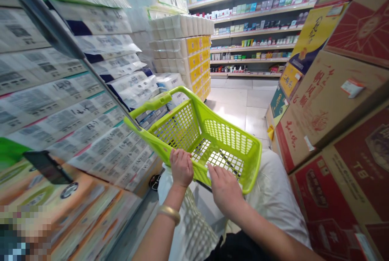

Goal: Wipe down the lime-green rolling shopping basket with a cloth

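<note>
A bright green plastic shopping basket with perforated sides sits in front of me, tilted in view, and nothing shows inside it. My left hand is closed round its near rim, fingers curled over the edge. Further right along the same rim lies my right hand, fingers bent over it. White edges of a thin wipe or tissue peek out beside that hand's fingers; most of it is hidden underneath. A long metal pull handle with a grey grip rises from the basket's left end.
Stacked packs of tissue paper line the left side. Cardboard cartons tower close on the right. Behind, an aisle of pale floor tiles leads to shelves of cosmetics. A dark phone-like object is at lower left.
</note>
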Action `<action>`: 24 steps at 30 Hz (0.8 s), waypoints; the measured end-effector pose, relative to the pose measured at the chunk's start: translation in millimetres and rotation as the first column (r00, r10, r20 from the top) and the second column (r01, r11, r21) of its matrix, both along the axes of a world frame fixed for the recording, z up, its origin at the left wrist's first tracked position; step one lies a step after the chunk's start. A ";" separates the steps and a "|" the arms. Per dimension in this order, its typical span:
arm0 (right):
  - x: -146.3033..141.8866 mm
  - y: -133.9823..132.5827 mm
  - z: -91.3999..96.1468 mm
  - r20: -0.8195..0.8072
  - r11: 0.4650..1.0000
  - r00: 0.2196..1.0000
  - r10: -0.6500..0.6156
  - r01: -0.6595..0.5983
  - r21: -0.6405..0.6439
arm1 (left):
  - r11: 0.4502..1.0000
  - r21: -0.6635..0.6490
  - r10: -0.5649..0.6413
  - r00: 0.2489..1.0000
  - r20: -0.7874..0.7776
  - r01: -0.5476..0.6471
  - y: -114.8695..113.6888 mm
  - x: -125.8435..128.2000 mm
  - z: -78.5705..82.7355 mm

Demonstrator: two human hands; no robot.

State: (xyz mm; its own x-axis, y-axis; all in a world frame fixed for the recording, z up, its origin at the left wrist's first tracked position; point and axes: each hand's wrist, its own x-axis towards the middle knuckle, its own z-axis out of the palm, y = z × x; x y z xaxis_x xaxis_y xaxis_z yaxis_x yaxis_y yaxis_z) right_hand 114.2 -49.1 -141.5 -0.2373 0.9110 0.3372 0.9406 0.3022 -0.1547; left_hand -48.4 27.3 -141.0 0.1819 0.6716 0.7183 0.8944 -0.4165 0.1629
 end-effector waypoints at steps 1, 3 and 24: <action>-9.3 7.7 6.8 0.011 0.999 1.000 0.026 -0.026 -0.034 | 1.000 -0.007 -0.003 1.000 0.002 0.003 -0.4 -0.1 0.5; -23.4 20.1 17.3 0.015 0.995 0.997 0.071 -0.070 -0.075 | 1.000 -0.018 -0.009 1.000 0.005 0.009 -0.6 -1.5 1.3; -16.4 12.3 12.6 0.012 0.994 0.997 0.071 -0.069 -0.081 | 1.000 -0.024 -0.020 0.999 0.044 0.021 1.9 -4.2 0.7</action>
